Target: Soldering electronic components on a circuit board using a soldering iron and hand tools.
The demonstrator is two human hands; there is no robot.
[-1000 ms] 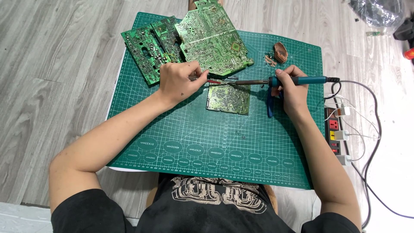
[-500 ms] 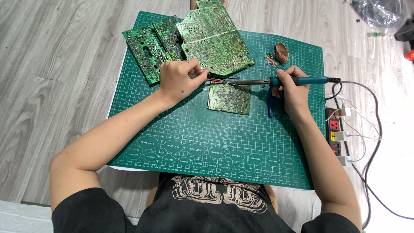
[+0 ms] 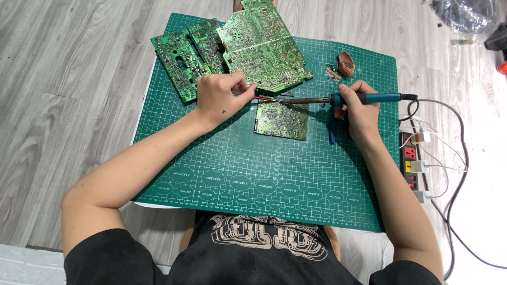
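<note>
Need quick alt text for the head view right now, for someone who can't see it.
The right hand holds a teal-handled soldering iron with its tip over a small green circuit board on a green cutting mat, while the left hand pinches a thin red-tipped tool beside it. Larger circuit boards lie behind; a power strip sits right.
</note>
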